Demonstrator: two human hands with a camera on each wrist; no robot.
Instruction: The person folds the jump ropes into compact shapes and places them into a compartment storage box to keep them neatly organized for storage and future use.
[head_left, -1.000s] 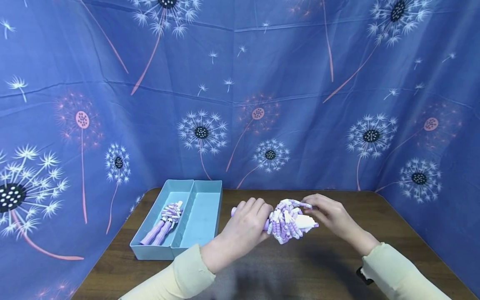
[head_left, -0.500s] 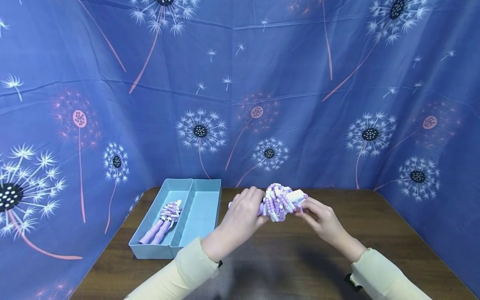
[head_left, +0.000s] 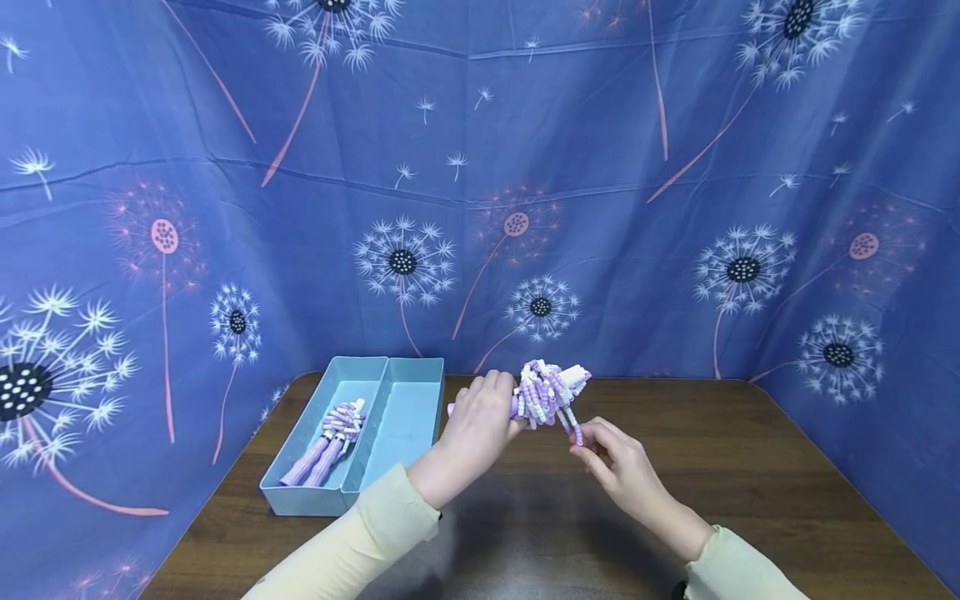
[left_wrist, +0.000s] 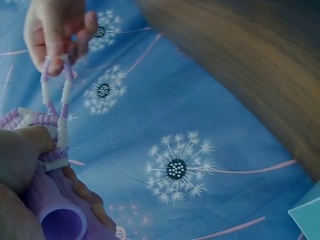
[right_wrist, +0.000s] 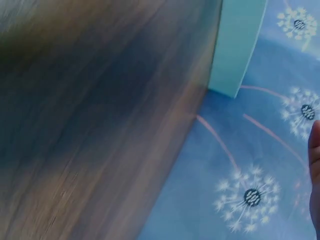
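While two hands lift a bundled purple and white bead rope (head_left: 547, 393) above the brown table (head_left: 750, 467), one strand gets pinched

Just right of the blue tray (head_left: 375, 492), the left hand (head_left: 476, 429) has its fingers curled tight around the purple handles of the bead rope, and the bundle of beads sticks out past the thumb. Further right from the tray, the right hand (head_left: 611, 454) sits lower and pinches the end of one loose strand (head_left: 570, 423) between thumb and fingertips, so the strand hangs from the bundle to that hand. Inside the tray's left slot lies a second bead rope (head_left: 330, 442), and the tray's right slot shows only its blue floor. Behind the tray hangs a blue cloth (head_left: 525, 167) with dandelion pictures
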